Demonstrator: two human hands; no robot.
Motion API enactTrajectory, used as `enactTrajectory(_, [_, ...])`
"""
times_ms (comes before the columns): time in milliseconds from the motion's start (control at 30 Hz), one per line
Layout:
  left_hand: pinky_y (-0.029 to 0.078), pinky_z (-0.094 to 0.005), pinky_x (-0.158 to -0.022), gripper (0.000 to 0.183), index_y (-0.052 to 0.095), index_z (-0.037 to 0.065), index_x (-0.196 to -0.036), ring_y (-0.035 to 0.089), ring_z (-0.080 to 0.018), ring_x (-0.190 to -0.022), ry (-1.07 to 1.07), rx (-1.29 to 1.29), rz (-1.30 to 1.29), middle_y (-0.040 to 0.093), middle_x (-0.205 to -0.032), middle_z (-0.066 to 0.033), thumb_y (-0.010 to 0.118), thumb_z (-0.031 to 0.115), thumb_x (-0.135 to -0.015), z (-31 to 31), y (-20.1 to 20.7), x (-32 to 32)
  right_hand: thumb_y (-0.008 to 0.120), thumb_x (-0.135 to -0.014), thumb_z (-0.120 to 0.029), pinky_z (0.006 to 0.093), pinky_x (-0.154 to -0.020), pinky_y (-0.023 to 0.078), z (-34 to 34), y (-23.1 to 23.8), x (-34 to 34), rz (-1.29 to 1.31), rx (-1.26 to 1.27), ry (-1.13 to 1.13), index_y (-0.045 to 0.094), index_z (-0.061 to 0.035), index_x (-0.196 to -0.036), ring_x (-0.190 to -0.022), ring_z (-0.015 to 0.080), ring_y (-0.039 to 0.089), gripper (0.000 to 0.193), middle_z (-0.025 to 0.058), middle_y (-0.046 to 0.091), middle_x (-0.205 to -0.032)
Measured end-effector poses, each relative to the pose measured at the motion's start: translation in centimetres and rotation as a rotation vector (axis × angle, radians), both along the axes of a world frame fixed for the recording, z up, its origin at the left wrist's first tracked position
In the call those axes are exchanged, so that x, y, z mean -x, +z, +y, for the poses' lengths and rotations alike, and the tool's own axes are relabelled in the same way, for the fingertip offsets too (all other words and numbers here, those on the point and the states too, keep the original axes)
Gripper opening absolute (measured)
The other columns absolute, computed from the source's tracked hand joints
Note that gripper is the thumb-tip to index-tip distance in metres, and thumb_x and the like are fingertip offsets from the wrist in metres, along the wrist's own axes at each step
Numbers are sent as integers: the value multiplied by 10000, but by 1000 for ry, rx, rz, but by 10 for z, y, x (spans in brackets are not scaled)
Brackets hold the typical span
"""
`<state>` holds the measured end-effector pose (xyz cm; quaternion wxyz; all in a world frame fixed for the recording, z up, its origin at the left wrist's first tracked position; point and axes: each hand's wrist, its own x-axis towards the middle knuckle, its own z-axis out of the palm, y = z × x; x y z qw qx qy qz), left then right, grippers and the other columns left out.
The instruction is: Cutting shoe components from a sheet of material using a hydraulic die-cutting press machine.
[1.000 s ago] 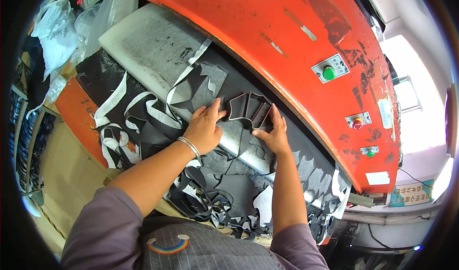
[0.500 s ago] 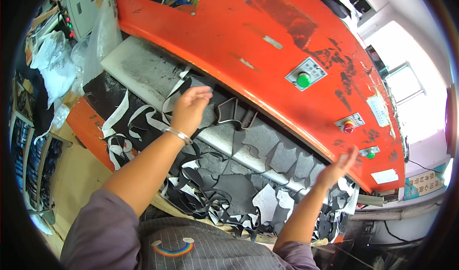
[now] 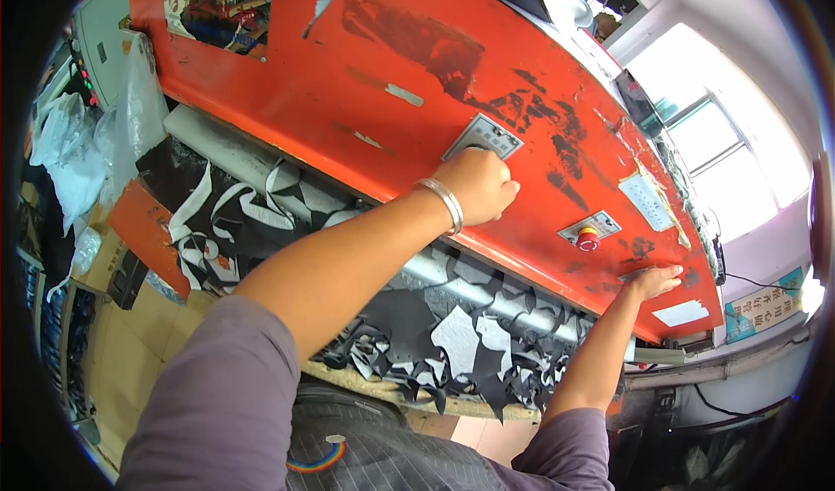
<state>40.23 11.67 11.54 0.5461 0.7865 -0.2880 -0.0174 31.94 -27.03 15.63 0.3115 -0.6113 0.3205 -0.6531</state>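
Note:
My left hand [image 3: 477, 183], a bracelet on its wrist, is curled closed against the left button plate [image 3: 499, 133] of a red press [image 3: 348, 82]. It covers the green button there. Farther right, my right hand [image 3: 654, 282] lies on the right button plate [image 3: 633, 274], its fingers stretched out and the green button hidden under it. Beneath the press's lower edge lies dark grey sheet material [image 3: 474, 271] on a pale cutting board [image 3: 426, 269]. My left forearm hides part of the board, and no cutting die shows.
A red stop knob [image 3: 587, 240] sits between my hands. Black and white offcuts [image 3: 457, 339] heap along the near edge of the bed, with curled white strips [image 3: 196, 204] at the left. Plastic bags [image 3: 74, 143] hang at far left. A window [image 3: 722, 134] is at right.
Both hands have moved onto the press's front: the left went up and right from the board, the right moved onto its button. The view has shifted; the metal cutting die is no longer visible.

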Motion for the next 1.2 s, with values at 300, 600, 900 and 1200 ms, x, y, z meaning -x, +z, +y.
enactTrajectory(300, [470, -423, -599, 354, 632, 59, -701, 610, -331, -623, 41, -326, 32, 609, -635, -139, 576, 368, -864, 131, -61, 119, 443, -947, -515, 415, -1075, 332, -4, 16, 85, 29, -79, 270, 235, 34, -1452, -1328, 319, 359, 775, 220, 262, -1493])
enactTrajectory(600, [481, -379, -767, 245, 669, 100, -692, 589, -244, -821, 279, -500, -166, 607, -757, -52, 594, 300, -812, 199, -133, 241, 529, -937, -223, 329, -870, 408, 266, -17, 79, -67, 263, 839, 564, -6, -1087, -941, 160, 512, 266, 73, 573, -1027])
enactTrajectory(900, [502, -417, -805, 217, 687, 91, -819, 649, -285, -869, 316, -478, 99, 682, -860, -120, 560, 267, -813, 205, -136, 251, 685, -848, -188, 306, -858, 482, 500, -109, 123, 916, 550, 1751, 665, -17, -1068, -960, 177, 635, 279, 119, 689, -1026])
enactTrajectory(1200, [516, -437, -734, 382, 704, 89, -713, 652, -308, -836, -60, -686, 230, 678, -795, -115, 536, 410, -834, 233, -98, 246, 615, -880, -450, 387, -943, 453, 388, -98, 40, 1145, 645, 1052, 574, 43, -1203, -1120, 348, 586, 591, 228, 615, -1175])
